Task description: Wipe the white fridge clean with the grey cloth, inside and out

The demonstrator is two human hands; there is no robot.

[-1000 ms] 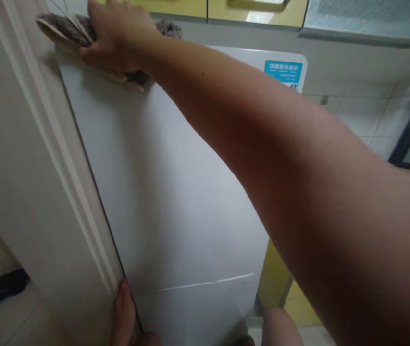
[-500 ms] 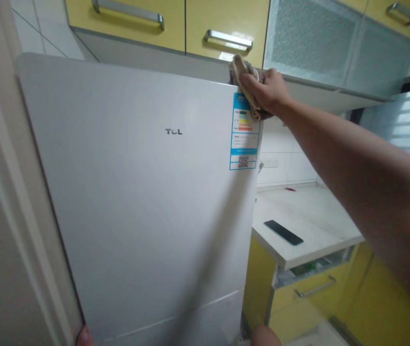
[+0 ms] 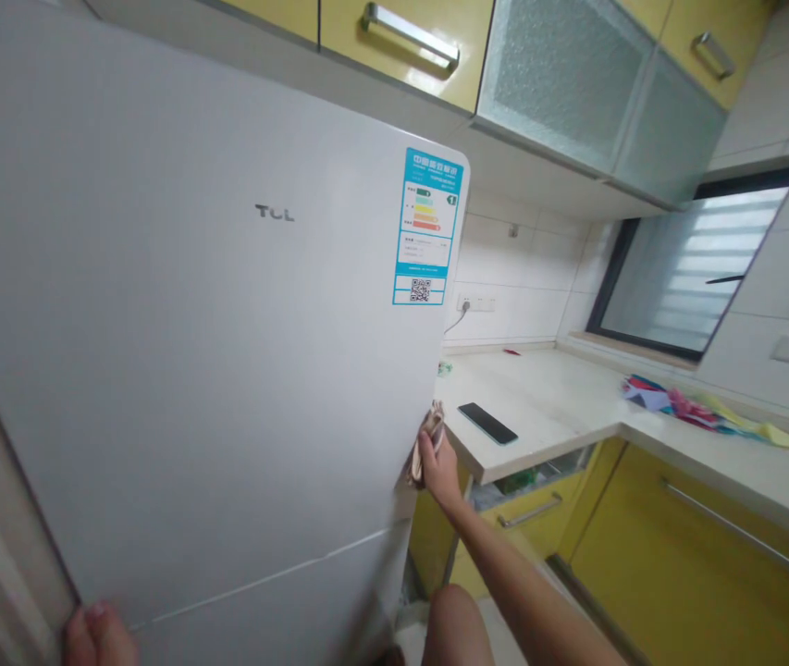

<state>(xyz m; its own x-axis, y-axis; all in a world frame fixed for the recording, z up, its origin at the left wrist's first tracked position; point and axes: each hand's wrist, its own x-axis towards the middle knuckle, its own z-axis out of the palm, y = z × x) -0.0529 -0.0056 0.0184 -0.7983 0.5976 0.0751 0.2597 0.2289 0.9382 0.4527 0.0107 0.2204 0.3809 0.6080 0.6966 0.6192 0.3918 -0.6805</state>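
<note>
A tall white fridge (image 3: 192, 370) fills the left and middle of the view, with a blue energy label (image 3: 428, 227) at its top right corner. My right hand (image 3: 436, 462) is closed on a folded beige cloth (image 3: 428, 435) and presses it against the fridge's right edge, about halfway down the upper door. My left hand (image 3: 99, 634) grips the fridge's left edge at the bottom of the view; only the fingertips show, curled round that edge.
A pale L-shaped worktop (image 3: 574, 416) stands right of the fridge, with a black phone (image 3: 486, 423) and coloured papers (image 3: 685, 405) on it. Yellow cabinets (image 3: 678, 564) run below it and above the fridge. A window (image 3: 692, 277) is at the back right. My knee (image 3: 460, 624) shows low down.
My right hand with the cloth has slid from the fridge's top left corner, across to the top right, then down the right edge. The view has swung right.
</note>
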